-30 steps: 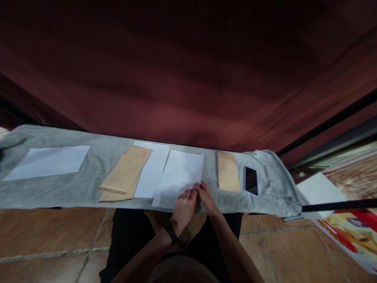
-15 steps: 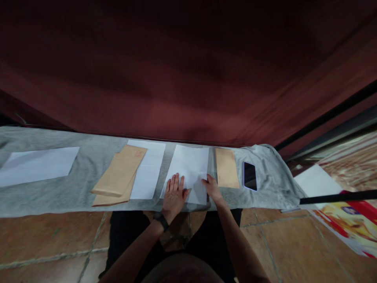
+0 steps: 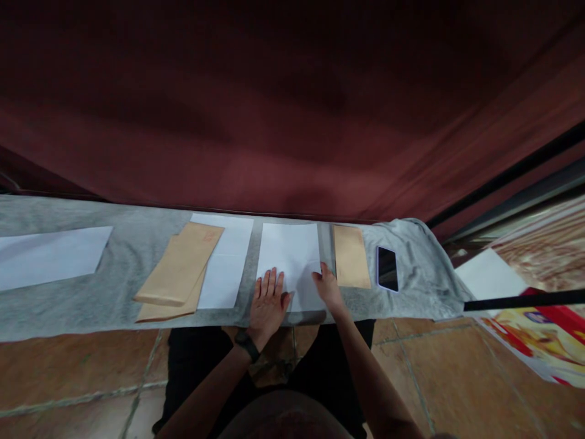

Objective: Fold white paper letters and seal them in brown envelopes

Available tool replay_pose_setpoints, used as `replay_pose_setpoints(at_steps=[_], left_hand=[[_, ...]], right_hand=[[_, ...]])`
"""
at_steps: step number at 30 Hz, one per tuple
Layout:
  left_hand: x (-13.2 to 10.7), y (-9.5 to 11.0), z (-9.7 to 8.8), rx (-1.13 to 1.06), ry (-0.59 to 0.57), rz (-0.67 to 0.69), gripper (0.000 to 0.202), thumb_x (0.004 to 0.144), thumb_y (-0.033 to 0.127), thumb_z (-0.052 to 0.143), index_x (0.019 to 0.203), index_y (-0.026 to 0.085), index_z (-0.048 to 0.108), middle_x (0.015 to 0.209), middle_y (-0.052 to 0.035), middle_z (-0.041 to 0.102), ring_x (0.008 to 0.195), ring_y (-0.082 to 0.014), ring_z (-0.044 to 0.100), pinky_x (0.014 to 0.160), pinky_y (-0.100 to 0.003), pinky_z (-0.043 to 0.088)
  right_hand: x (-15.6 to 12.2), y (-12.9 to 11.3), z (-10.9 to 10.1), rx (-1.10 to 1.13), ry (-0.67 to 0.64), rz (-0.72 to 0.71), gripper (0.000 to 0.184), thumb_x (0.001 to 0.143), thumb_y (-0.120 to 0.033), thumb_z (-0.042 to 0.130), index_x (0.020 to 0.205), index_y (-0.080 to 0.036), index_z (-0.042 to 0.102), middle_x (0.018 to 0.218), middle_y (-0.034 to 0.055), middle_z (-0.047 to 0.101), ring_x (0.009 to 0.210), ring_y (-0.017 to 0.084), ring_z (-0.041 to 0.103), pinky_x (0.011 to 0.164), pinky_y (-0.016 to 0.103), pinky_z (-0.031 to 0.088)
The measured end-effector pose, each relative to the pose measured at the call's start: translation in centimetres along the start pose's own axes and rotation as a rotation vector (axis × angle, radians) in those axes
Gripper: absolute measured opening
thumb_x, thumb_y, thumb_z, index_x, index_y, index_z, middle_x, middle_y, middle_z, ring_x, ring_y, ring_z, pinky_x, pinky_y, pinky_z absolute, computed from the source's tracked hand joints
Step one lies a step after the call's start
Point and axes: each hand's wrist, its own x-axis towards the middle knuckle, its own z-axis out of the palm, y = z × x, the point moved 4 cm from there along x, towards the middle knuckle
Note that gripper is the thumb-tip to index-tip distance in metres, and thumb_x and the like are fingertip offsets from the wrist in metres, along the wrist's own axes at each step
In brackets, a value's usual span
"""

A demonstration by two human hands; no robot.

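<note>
In front of me a white sheet of paper [image 3: 289, 247] lies flat on the grey cloth. My left hand [image 3: 267, 305] rests palm down on its lower left part, fingers stretched and thumb out to the side. At the sheet's right edge, my right hand [image 3: 328, 288] pinches the paper between thumb and fingers. Just right of that hand lies a brown envelope [image 3: 351, 256]. To the left, overlapping brown envelopes [image 3: 180, 262] partly cover more white paper [image 3: 231, 262].
A phone [image 3: 387, 269] lies on the cloth [image 3: 425, 274] at the right. Another white sheet [image 3: 50, 256] is at the far left. A dark red surface [image 3: 274, 152] rises behind the narrow cloth-covered top. A black bar [image 3: 525, 302] and a colourful box [image 3: 543, 341] are at the right.
The sheet under my hands has turned slightly counterclockwise and sits squarer to me. My hands stay in nearly the same places on it. The view has shifted a little.
</note>
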Motion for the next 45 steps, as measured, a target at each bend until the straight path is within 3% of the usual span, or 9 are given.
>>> replay_pose_setpoints(at_steps=[4, 7, 10, 18, 27, 31, 36, 40, 45], left_hand=[[0.6, 0.4, 0.5, -0.018, -0.007, 0.005, 0.058, 0.101, 0.033, 0.036, 0.153, 0.008, 0.039, 0.162, -0.0172, 0.034, 0.153, -0.03, 0.027, 0.124, -0.051, 0.026], [1.7, 1.1, 1.6, -0.053, -0.046, 0.082, 0.058, 0.098, 0.024, 0.038, 0.154, 0.006, 0.037, 0.162, -0.0168, 0.036, 0.153, -0.0281, 0.027, 0.125, -0.049, 0.025], [2.7, 1.3, 2.5, -0.083, -0.074, 0.127, 0.061, 0.096, 0.023, 0.041, 0.154, 0.006, 0.036, 0.161, -0.0177, 0.038, 0.153, -0.0281, 0.028, 0.125, -0.049, 0.025], [2.7, -2.1, 0.8, -0.045, 0.017, -0.026, 0.06, 0.101, 0.031, 0.032, 0.154, 0.001, 0.035, 0.161, -0.0217, 0.036, 0.153, -0.0301, 0.026, 0.124, -0.05, 0.027], [2.1, -3.8, 0.1, -0.042, 0.13, -0.137, 0.062, 0.102, 0.034, 0.033, 0.151, -0.004, 0.037, 0.155, -0.0288, 0.042, 0.151, -0.0352, 0.031, 0.122, -0.056, 0.028], [5.2, -2.4, 0.3, -0.076, 0.123, -0.053, 0.059, 0.102, 0.03, 0.031, 0.154, 0.004, 0.033, 0.159, -0.0212, 0.04, 0.153, -0.0304, 0.027, 0.123, -0.054, 0.027], [12.2, -0.3, 2.7, -0.122, -0.053, 0.113, 0.059, 0.098, 0.022, 0.037, 0.154, 0.003, 0.034, 0.162, -0.0192, 0.034, 0.154, -0.0266, 0.025, 0.126, -0.046, 0.023], [15.5, -1.9, 4.2, -0.07, -0.117, 0.083, 0.061, 0.096, 0.02, 0.035, 0.153, 0.0, 0.035, 0.162, -0.0212, 0.034, 0.154, -0.0285, 0.025, 0.126, -0.048, 0.021], [16.1, -4.9, 4.3, -0.055, -0.036, 0.02, 0.061, 0.101, 0.03, 0.027, 0.155, 0.003, 0.034, 0.162, -0.0188, 0.034, 0.154, -0.0262, 0.026, 0.125, -0.046, 0.023]], right_hand=[[-2.2, -2.9, 0.9, -0.151, 0.175, -0.215, 0.049, 0.1, -0.025, 0.044, 0.146, -0.01, 0.048, 0.137, 0.0207, 0.059, 0.129, 0.031, 0.055, 0.109, 0.051, 0.046], [-2.9, -5.9, 3.7, -0.048, 0.052, -0.389, 0.047, 0.106, -0.031, 0.034, 0.147, -0.014, 0.049, 0.151, 0.014, 0.051, 0.141, 0.022, 0.046, 0.116, 0.042, 0.042], [-3.0, -7.3, 6.1, -0.053, -0.028, -0.426, 0.05, 0.108, -0.031, 0.024, 0.147, -0.015, 0.051, 0.152, 0.01, 0.052, 0.144, 0.018, 0.043, 0.121, 0.04, 0.037], [-3.4, -3.3, 4.5, -0.442, 0.085, -0.453, 0.059, 0.108, -0.039, 0.034, 0.158, -0.009, 0.03, 0.161, 0.0163, 0.037, 0.151, 0.026, 0.032, 0.122, 0.048, 0.029], [-4.2, -0.3, 3.5, -0.457, 0.237, -0.282, 0.062, 0.108, -0.041, 0.03, 0.158, -0.004, 0.029, 0.16, 0.0233, 0.037, 0.15, 0.031, 0.034, 0.119, 0.052, 0.032], [-1.8, -2.2, 3.6, -0.32, 0.206, -0.299, 0.059, 0.108, -0.038, 0.024, 0.158, -0.007, 0.031, 0.161, 0.02, 0.037, 0.151, 0.029, 0.031, 0.12, 0.053, 0.031], [5.3, -7.1, 5.6, -0.155, -0.024, -0.456, 0.057, 0.109, -0.035, 0.016, 0.154, -0.011, 0.04, 0.16, 0.0117, 0.042, 0.152, 0.018, 0.031, 0.125, 0.042, 0.028], [9.3, -7.8, 7.1, -0.251, -0.08, -0.506, 0.053, 0.109, -0.032, 0.02, 0.151, -0.011, 0.045, 0.157, 0.011, 0.046, 0.149, 0.018, 0.037, 0.125, 0.041, 0.027], [10.7, -5.7, 7.6, -0.411, 0.08, -0.485, 0.053, 0.107, -0.036, 0.037, 0.153, -0.01, 0.041, 0.159, 0.0158, 0.04, 0.15, 0.025, 0.035, 0.124, 0.049, 0.027]])
